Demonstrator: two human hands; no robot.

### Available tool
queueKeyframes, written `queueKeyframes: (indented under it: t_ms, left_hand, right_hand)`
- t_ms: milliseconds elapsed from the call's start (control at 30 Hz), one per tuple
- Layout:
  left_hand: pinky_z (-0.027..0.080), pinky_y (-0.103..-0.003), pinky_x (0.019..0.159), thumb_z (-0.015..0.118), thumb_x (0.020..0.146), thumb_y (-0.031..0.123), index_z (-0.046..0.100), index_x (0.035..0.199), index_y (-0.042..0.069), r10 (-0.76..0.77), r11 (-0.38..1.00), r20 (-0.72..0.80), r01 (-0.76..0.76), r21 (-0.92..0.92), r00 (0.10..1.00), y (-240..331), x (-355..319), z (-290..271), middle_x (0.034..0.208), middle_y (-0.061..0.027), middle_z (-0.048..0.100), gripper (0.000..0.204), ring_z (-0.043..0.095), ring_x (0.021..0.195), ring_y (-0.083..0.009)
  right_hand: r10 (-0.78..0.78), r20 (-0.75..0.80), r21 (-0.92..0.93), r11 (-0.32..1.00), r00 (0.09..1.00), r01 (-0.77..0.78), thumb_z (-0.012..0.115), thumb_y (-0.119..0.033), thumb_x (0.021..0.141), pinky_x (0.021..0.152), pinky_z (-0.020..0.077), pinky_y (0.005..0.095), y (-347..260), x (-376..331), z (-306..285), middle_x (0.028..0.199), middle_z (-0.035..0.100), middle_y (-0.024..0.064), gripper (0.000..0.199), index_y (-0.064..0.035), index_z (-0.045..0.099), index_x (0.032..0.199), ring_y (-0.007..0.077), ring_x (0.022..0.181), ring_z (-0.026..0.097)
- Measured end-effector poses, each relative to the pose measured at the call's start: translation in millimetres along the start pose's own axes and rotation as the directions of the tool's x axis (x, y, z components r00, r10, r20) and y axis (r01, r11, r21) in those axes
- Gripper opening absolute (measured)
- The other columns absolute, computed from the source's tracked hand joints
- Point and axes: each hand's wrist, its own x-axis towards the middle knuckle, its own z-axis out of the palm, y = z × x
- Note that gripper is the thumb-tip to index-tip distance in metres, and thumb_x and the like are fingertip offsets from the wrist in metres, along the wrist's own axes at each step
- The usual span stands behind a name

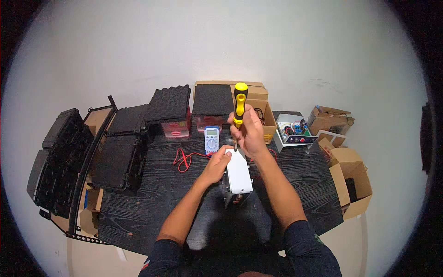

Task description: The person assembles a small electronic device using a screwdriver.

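Note:
In the middle of the black table stands a box-shaped device (pixel 239 173) with a white cover, its narrow white side facing up. My left hand (pixel 218 165) grips the far left edge of this device, fingers closed on it. Above its far end, a yellow and black screwdriver (pixel 240 104) stands nearly upright. My right hand (pixel 250 131) has its fingers wrapped round the lower handle and shaft of the screwdriver. The screwdriver's tip meets the far end of the white cover; whether a screw sits under it is too small to tell.
Beyond my hands lies a blue and white multimeter (pixel 212 139) with red leads (pixel 184 160). Black cases (pixel 117 161) and foam-topped boxes (pixel 170 105) line the left and back. An opened white device (pixel 295 131) with wiring sits back right, near cardboard boxes (pixel 353 167). The black table (pixel 152 203) has a curved edge.

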Motion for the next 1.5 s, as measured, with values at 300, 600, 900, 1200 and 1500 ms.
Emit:
queueKeyframes:
  t_ms: [300,600,900,1200,1500]
  left_hand:
    - [0.047,-0.027,0.083,0.043,0.109,0.024,0.052,0.127,0.002,0.009,1.0,0.004,-0.009,0.021,1.0,-5,1,-3,0.1,-0.0011,0.063,0.03,0.058,0.092,-0.0072]
    - [0.047,-0.027,0.084,0.043,0.109,0.026,0.053,0.128,0.002,0.029,0.998,0.006,-0.029,0.055,1.0,-6,2,-6,0.102,-0.0013,0.063,0.032,0.057,0.093,-0.0076]
    - [0.048,-0.031,0.088,0.053,0.103,0.014,0.056,0.117,0.0,0.273,0.96,-0.162,-0.258,0.105,0.948,3,1,4,0.112,-0.008,0.064,0.02,0.06,0.097,-0.013]
    - [0.048,-0.038,0.097,0.057,0.1,0.016,0.073,0.103,0.0,0.385,0.812,-0.044,-0.316,0.49,0.922,15,0,-5,0.115,-0.0163,0.069,0.023,0.065,0.109,-0.0273]
    - [0.049,-0.039,0.097,0.059,0.099,0.016,0.076,0.111,0.004,0.389,0.772,-0.002,-0.324,0.547,0.921,27,-1,-5,0.117,-0.0179,0.071,0.025,0.067,0.107,-0.0269]
  right_hand:
    - [0.035,-0.02,0.003,0.999,0.999,-0.035,0.051,-0.037,0.107,0.055,0.0379,0.0207,-3,2,-4,0.084,0.061,0.0044,0.036,-0.0043,0.056,0.12,0.0078,0.06,0.046]
    - [-0.118,-0.058,-0.279,0.955,0.991,0.097,0.053,-0.03,0.106,0.056,0.0388,0.0204,3,1,-1,0.086,0.06,0.0034,0.024,-0.0071,0.05,0.111,0.0065,0.061,0.046]
    - [-0.177,-0.027,-0.234,0.958,0.984,0.166,0.051,-0.043,0.106,0.057,0.0399,0.0205,8,-1,-11,0.086,0.06,0.0038,0.041,-0.0044,0.055,0.119,0.0068,0.063,0.048]
    - [-0.005,-0.011,-0.052,0.999,1.0,0.005,0.046,-0.04,0.108,0.058,0.0412,0.0215,-6,0,-3,0.087,0.063,0.0048,0.038,-0.005,0.053,0.12,0.0085,0.061,0.049]
    - [0.043,-0.108,-0.027,0.999,0.993,-0.046,0.048,-0.04,0.108,0.055,0.04,0.0214,-2,2,-6,0.089,0.062,0.0044,0.041,-0.0024,0.055,0.121,0.0091,0.06,0.049]
